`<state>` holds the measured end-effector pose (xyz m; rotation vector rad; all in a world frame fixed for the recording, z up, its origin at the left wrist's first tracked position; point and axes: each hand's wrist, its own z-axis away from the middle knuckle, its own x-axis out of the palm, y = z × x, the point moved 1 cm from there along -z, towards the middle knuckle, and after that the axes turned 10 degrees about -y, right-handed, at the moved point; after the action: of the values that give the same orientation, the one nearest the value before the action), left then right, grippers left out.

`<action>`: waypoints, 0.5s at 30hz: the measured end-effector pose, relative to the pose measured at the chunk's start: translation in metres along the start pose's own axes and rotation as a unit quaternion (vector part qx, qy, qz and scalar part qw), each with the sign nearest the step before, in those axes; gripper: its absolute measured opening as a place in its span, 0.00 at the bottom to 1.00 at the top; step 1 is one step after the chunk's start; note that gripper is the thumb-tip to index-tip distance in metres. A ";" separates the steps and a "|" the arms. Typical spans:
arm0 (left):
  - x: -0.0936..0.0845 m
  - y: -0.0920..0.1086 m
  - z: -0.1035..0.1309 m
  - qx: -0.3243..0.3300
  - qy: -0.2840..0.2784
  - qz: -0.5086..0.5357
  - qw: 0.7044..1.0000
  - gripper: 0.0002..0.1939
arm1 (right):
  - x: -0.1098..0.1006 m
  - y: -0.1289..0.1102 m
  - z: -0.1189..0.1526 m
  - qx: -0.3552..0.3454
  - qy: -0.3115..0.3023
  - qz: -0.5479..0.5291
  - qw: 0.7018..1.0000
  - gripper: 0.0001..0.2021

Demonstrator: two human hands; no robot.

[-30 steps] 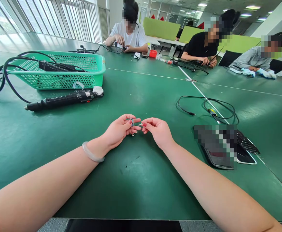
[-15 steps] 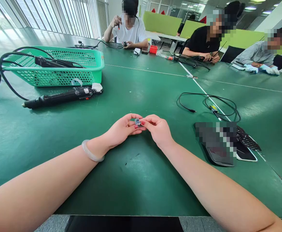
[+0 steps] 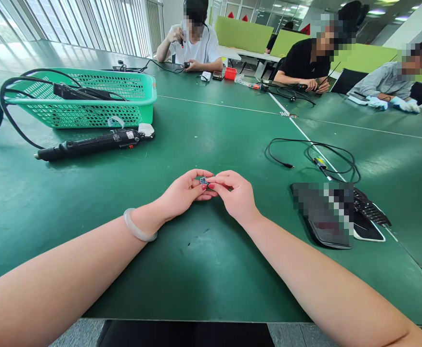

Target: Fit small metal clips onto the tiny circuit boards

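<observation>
On the green counter [image 3: 196, 270], let your forearms steady you, well apart from the basket [image 3: 148, 110] and the black tool [image 3: 88, 146] beside it. Your left hand [image 3: 178, 196] grasps the small part [image 3: 203, 181] between thumb and fingers, so keep that grip firm but light. Your right hand [image 3: 240, 196] has its fingertips drawn together against the part; whether they pinch a second piece, you cannot tell from here. Work low over the surface, align by feel and sight, and ease off rather than force tiny edges.
</observation>
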<state>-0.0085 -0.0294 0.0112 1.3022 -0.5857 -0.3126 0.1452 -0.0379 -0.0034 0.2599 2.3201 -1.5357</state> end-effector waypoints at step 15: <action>-0.001 -0.004 -0.001 0.045 -0.008 -0.091 0.995 0.11 | -0.003 -0.007 0.002 -0.011 0.010 0.070 0.997 0.07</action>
<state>-0.0081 -0.0294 0.0071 1.4445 -0.4999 -0.4510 0.1462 -0.0419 0.0030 0.4235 2.2809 -1.4448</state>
